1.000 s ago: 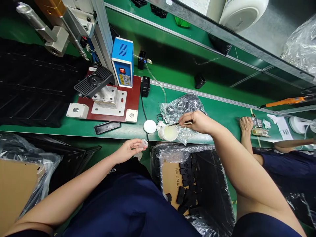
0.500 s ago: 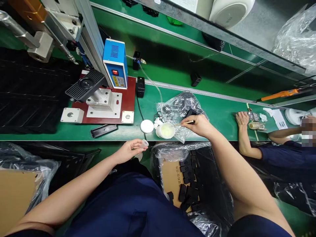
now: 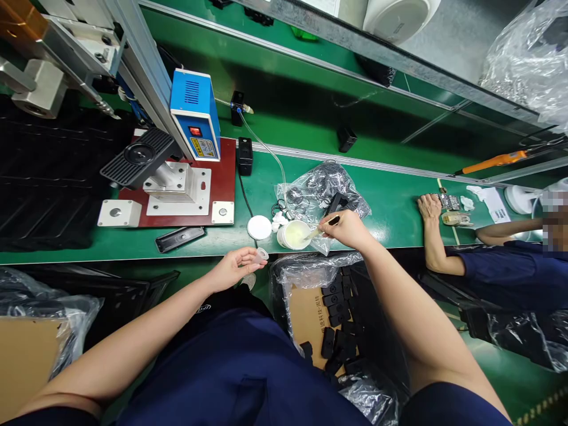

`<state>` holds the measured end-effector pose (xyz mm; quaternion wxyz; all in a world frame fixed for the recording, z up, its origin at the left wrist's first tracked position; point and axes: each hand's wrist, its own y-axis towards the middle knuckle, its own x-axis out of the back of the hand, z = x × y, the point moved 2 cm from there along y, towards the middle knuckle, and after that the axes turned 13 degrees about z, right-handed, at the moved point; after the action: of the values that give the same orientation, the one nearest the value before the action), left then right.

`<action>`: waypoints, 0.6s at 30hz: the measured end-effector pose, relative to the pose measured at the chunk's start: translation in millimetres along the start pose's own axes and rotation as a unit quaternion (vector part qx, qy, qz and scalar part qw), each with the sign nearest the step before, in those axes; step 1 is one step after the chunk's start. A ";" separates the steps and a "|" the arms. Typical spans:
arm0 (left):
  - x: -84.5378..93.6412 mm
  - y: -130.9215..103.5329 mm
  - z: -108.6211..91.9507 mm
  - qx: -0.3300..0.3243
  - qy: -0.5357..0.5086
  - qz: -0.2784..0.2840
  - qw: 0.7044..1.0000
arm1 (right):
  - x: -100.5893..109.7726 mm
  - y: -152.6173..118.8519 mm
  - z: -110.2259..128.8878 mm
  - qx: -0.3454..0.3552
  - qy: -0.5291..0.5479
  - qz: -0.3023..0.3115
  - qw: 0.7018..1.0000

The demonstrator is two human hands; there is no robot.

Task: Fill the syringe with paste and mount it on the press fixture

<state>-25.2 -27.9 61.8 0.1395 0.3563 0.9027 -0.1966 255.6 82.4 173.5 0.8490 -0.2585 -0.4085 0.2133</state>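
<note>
Between the fingertips of my left hand (image 3: 233,270) is a small translucent white cup-shaped part (image 3: 261,255), held just off the bench's front edge. My right hand (image 3: 349,229) grips a thin brush (image 3: 313,234) with a pale shaft and dark end; its lower tip dips into a white tub (image 3: 281,240) of pale yellowish grease (image 3: 296,233). The brush's tip is hidden in the grease. Left of the tub lies a round white lid (image 3: 260,227), with crumpled white tissue (image 3: 278,221) between them. A clear plastic bag (image 3: 306,183) with dark rings lies behind my right hand.
A press fixture on a red base (image 3: 226,183) and a blue box (image 3: 195,118) stand at left. A black tray-like cover (image 3: 180,238) lies before them. Below the edge, a lined box (image 3: 306,307) holds black parts. A co-worker's hand (image 3: 429,207) rests on the bench at right.
My right hand has lowered the brush further into the tub, its shaft now tilted more steeply. My left hand keeps its hold on the small part. The whole view has shifted slightly.
</note>
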 end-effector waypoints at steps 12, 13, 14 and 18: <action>-2.9 19.2 -19.1 -0.041 0.139 -0.061 0.988 | 6.7 -59.2 -31.0 0.047 0.252 -0.117 0.960; -4.3 23.6 -21.4 -0.043 0.161 -0.074 0.983 | 8.2 -71.2 -31.0 0.053 0.253 -0.129 0.957; -6.3 28.2 -23.7 -0.045 0.182 -0.084 0.979 | 9.9 -83.9 -30.6 0.060 0.256 -0.142 0.954; -19.6 44.8 -33.3 -0.056 0.241 -0.077 0.966 | 16.9 -134.3 -24.9 0.087 0.268 -0.183 0.942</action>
<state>16.2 5.6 87.5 -0.0783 0.3140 0.9440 -0.0642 305.6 -18.7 252.4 0.9707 -0.1518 -0.1857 0.0121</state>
